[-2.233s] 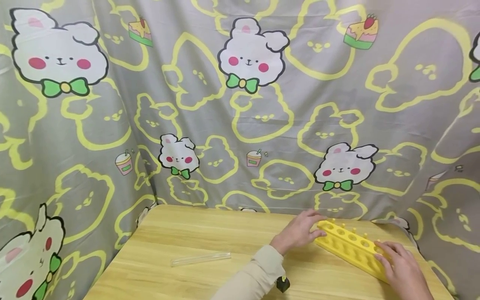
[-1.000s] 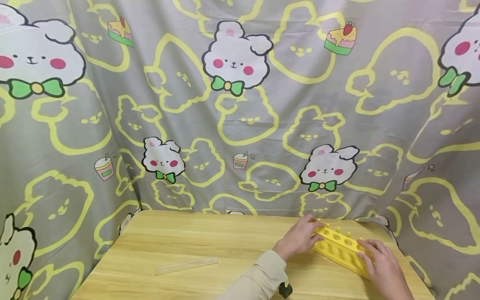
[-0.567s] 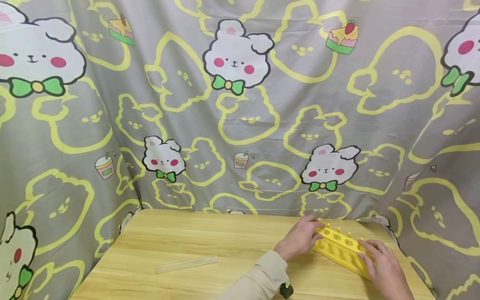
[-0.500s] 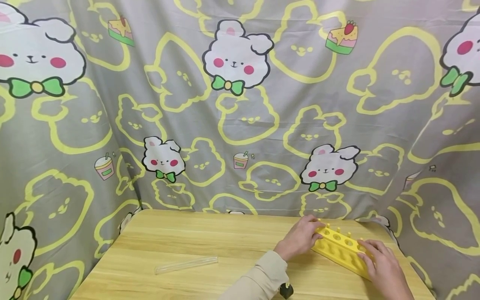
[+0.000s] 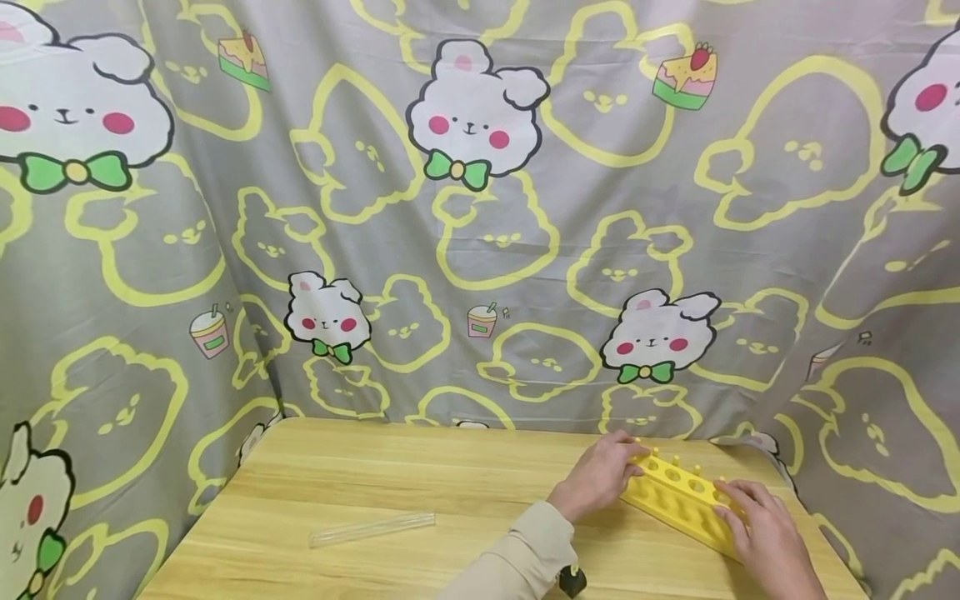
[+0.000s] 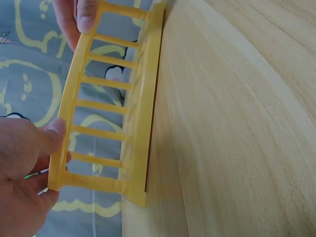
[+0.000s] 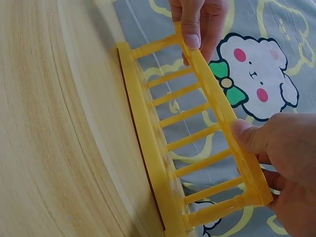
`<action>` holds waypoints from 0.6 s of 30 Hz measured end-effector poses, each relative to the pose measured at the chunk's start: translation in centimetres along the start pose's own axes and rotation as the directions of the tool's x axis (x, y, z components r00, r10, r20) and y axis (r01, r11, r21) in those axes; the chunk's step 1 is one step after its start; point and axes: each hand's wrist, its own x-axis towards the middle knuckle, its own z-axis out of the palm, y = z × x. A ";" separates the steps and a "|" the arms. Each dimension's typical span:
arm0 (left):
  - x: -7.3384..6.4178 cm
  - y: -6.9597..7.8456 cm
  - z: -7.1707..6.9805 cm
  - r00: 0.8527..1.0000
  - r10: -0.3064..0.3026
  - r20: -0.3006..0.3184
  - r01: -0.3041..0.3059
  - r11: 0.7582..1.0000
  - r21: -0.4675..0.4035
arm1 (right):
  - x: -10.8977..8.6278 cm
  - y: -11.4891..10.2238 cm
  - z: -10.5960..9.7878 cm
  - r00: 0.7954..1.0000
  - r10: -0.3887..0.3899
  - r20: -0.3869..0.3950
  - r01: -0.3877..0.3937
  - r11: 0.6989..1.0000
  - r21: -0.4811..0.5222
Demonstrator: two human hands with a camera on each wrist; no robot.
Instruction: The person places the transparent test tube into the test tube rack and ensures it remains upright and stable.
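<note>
A yellow test tube rack (image 5: 678,504) stands upright on the wooden table at the right, with round holes in its top bar and a row of pegs along the far side. My left hand (image 5: 597,477) grips the far-left end of the top bar, thumb in front and fingers behind. The near-right end is pinched by my right hand (image 5: 768,533). In the left wrist view the rack (image 6: 146,108) has its base on the tabletop, and the left thumb presses the upper bar. The right wrist view shows the right thumb on the rack's bar (image 7: 217,94).
A clear glass tube (image 5: 372,530) lies on the wooden table (image 5: 420,467) left of centre. A small black object (image 5: 572,581) sits by the left sleeve (image 5: 517,554). Behind the table hangs a grey curtain (image 5: 555,250) with rabbit prints.
The head view has shifted, so the scene sits further left than 2.2 s ago. Both hands keep hold of the rack, and over the last second they look still.
</note>
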 end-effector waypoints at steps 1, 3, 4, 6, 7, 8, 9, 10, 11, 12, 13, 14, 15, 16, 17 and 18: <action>0.0 0.0 -0.1 1.000 -0.001 0.001 0.001 1.000 -0.001 | 0.0 0.0 0.0 1.000 -0.002 0.000 0.002 1.000 0.000; 0.0 0.0 -0.1 1.000 -0.003 0.003 0.003 1.000 -0.003 | 0.0 0.0 0.0 1.000 -0.007 -0.002 0.007 1.000 0.000; 0.0 0.1 -0.2 1.000 -0.005 0.005 0.005 1.000 -0.003 | 0.0 0.0 0.0 1.000 -0.008 -0.001 0.008 1.000 0.000; -0.1 0.0 -0.3 1.000 -0.011 0.006 0.011 1.000 -0.004 | 0.0 -0.1 0.0 1.000 -0.010 0.006 0.010 1.000 0.001; -0.1 0.0 -0.3 1.000 -0.014 0.008 0.014 1.000 -0.005 | 0.0 -0.2 0.0 1.000 -0.010 0.008 0.010 1.000 0.001; -0.2 0.0 -0.3 1.000 -0.017 0.010 0.017 1.000 -0.005 | 0.0 -0.2 0.0 1.000 -0.011 0.009 0.011 1.000 0.001; -0.2 0.0 -0.3 1.000 -0.017 0.011 0.018 1.000 -0.004 | 0.0 -0.2 0.0 1.000 -0.011 0.012 0.011 1.000 0.002; -0.2 0.0 -0.3 1.000 -0.020 0.012 0.020 1.000 -0.007 | 0.0 -0.3 0.0 1.000 -0.009 0.016 0.009 1.000 0.003; -0.3 0.0 -0.3 1.000 -0.022 0.013 0.022 1.000 -0.010 | 0.0 -0.3 0.0 1.000 -0.009 0.018 0.009 1.000 0.004; -0.3 0.0 -0.4 1.000 -0.024 0.013 0.024 1.000 -0.012 | 0.0 -0.3 -0.1 1.000 -0.010 0.019 0.010 1.000 0.005; -0.4 0.0 -0.4 1.000 -0.026 0.013 0.026 1.000 -0.017 | 0.0 -0.4 -0.1 1.000 -0.010 0.020 0.010 1.000 0.006; -0.5 0.0 -0.4 1.000 -0.027 0.012 0.028 0.999 -0.019 | 0.1 -0.4 -0.1 1.000 -0.011 0.022 0.011 1.000 0.007; -0.6 -0.1 -0.4 1.000 -0.029 0.009 0.029 0.999 -0.017 | 0.1 -0.5 -0.1 1.000 -0.012 0.024 0.012 1.000 0.009; -0.7 -0.1 -0.5 1.000 -0.030 0.007 0.030 0.999 -0.016 | 0.1 -0.5 -0.1 1.000 -0.013 0.027 0.013 1.000 0.011; -0.8 -0.1 -0.5 1.000 -0.030 0.004 0.030 0.999 -0.013 | 0.1 -0.6 -0.1 0.999 -0.015 0.028 0.014 1.000 0.013; -0.8 -0.1 -0.5 1.000 -0.031 0.001 0.031 0.999 -0.010 | 0.2 -0.6 -0.1 0.999 -0.015 0.032 0.015 1.000 0.014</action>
